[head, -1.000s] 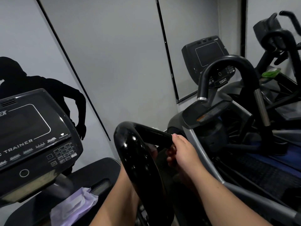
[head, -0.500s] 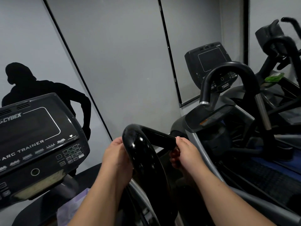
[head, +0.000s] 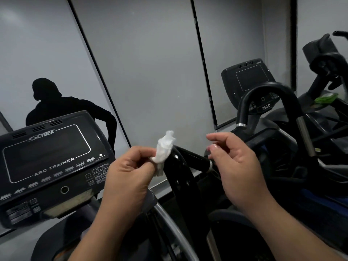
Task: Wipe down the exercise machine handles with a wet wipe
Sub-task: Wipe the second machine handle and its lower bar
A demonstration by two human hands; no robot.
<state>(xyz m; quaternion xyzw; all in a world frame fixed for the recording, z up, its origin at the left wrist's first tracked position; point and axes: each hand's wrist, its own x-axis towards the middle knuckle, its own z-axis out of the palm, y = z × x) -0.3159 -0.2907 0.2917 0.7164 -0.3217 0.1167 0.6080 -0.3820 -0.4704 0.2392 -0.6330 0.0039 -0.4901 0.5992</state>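
**Wipe pinched in left hand, right hand free beside handle**

Hands apart, either side of glossy black handle. Left hand clamps crumpled white wet wipe btwn thumb and fingers; wipe touches handle's top left edge. Right hand loosely curled, holding nothing, just right of handle's crossbar. Console marked "Cybex Arc Trainer" at left, bottom corner cut off. Second machine at right: curved black handle in front of its console. Green item far right, too blurry to ID. Dark silhouette on wall behind left console.
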